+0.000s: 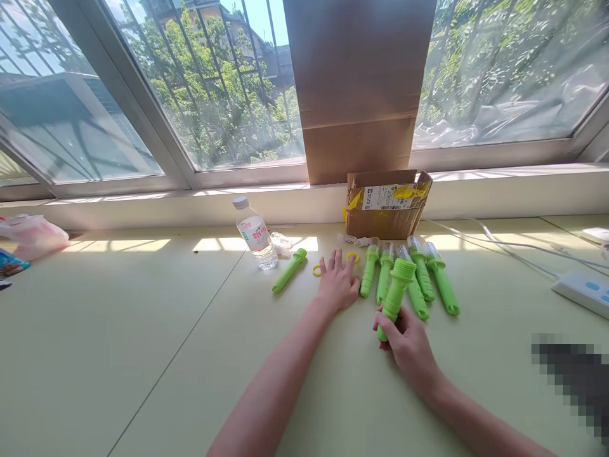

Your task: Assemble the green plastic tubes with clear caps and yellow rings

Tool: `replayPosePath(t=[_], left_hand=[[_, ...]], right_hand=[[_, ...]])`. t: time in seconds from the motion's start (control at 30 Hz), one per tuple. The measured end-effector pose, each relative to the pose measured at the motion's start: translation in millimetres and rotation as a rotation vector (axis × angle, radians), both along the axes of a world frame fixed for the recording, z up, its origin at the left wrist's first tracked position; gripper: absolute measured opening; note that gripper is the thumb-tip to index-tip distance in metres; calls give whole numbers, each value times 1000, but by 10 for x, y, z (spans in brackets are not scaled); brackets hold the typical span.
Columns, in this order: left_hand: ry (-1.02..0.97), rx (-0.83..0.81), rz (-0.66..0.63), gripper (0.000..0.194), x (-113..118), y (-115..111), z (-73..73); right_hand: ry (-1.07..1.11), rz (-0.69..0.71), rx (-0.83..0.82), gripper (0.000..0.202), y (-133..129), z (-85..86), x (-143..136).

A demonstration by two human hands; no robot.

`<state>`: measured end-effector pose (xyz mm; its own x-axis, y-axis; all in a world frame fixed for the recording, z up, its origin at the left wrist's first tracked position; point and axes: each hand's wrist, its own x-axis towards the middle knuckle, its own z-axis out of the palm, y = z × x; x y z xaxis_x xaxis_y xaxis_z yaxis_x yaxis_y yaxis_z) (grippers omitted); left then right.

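Note:
My right hand (406, 339) is wrapped round the lower part of a green plastic torch-shaped handle (398, 289). It is held upright, its wide threaded end bare and facing up. My left hand (339, 285) reaches forward on the table, fingers spread. Close to its fingertips lie two yellow rings, one ring (316, 271) on the left and another ring (353, 258) on the right. Whether a finger touches either is unclear. Several similar green handles (442, 282) with clear caps lie behind my right hand. Left of my left hand lies a slimmer green handle (289, 271).
A water bottle (257, 238) and an open cardboard box (380, 219) stand near the windowsill. A small clear tube (348, 239) lies before the box. Cables and a power strip (585, 292) are at right, a pink plastic bag (35, 235) at far left.

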<state>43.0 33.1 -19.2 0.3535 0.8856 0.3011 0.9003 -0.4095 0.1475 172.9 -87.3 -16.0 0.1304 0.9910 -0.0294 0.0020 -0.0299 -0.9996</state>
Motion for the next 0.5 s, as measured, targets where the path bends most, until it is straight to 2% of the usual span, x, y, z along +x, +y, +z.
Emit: replayPosePath(t=[0.2, 0.37, 0.5], left_hand=[[9, -22, 20, 39, -13, -40, 19], [-7, 18, -37, 38, -13, -56, 28], [-18, 25, 34, 33, -15, -73, 26]], right_hand=[[-9, 8, -24, 33, 0, 2, 8], [-8, 10, -14, 32, -4, 7, 6], [-10, 17, -10, 30, -3, 6, 6]])
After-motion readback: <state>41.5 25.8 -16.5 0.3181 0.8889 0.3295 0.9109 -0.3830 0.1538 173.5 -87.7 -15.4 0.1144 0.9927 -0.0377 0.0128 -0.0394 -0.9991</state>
